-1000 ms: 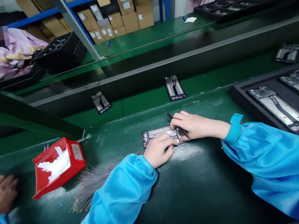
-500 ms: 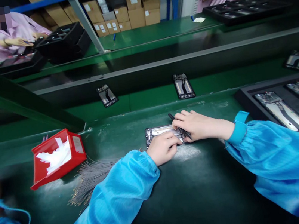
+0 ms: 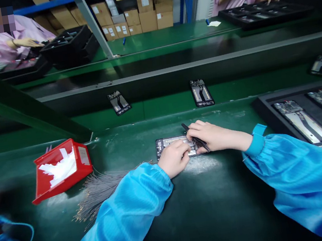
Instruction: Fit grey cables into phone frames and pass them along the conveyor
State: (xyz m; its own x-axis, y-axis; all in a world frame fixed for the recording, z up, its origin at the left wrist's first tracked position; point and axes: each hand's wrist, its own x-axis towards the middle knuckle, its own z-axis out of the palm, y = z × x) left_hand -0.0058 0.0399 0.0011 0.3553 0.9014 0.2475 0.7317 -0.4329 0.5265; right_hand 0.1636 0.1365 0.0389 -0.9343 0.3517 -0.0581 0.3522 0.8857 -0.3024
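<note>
Black-and-silver rectangular phone chassis [image 3: 168, 141]: lay flat on the dark green worktop [image 3: 199, 208], under both hands, long axis running left to right.
Left hand [image 3: 174, 158]: covered its middle, palm down, fingers curled; whether they pinched anything could not be told.
Right hand [image 3: 207, 134]: arched over its right end, gripping a slim black stick-like tool [image 3: 203, 145].

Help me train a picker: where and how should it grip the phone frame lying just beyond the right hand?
Probably by its two long side edges, near mid-length, coming from above: the phone frame lies flat, is narrow across, and has exposed parts at its far end. The right hand sits on its near side.
</note>
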